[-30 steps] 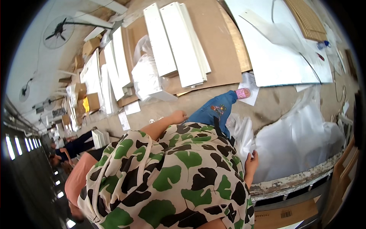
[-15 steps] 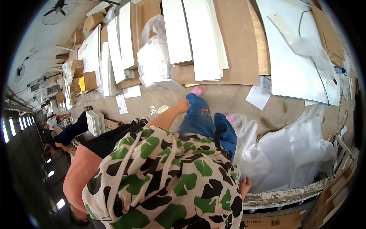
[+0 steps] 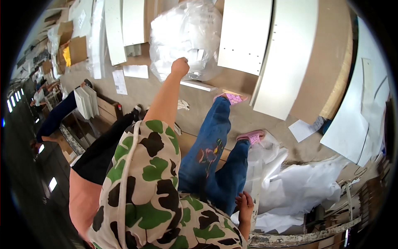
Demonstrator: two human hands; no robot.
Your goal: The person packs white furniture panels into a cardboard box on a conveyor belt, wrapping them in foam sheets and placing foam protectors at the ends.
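Observation:
My left hand (image 3: 180, 67) reaches out at the end of a stretched arm, its fingers curled in. It overlaps the near side of a clear plastic bag (image 3: 184, 31) filled with white pieces. What the fingers hold, if anything, is hidden. Beneath the bag's near edge lies a narrow white strip (image 3: 199, 85). My right hand (image 3: 245, 203) hangs low beside my jeans, with loosely bent fingers apart and nothing visible in them. Crumpled white plastic sheeting (image 3: 298, 186) lies to the right of it.
White panels with drilled holes (image 3: 244, 33) rest on brown cardboard beyond my feet. A worn metal rail (image 3: 286, 240) curves along the near right. Another person in a pink top (image 3: 85, 199) is close on my left. Paper sheets (image 3: 302, 129) lie on the floor.
My left arm has stretched forward, bringing the closed hand from near my knee to the plastic bag. The view has shifted closer to the bag and panels. My right hand now shows more fully.

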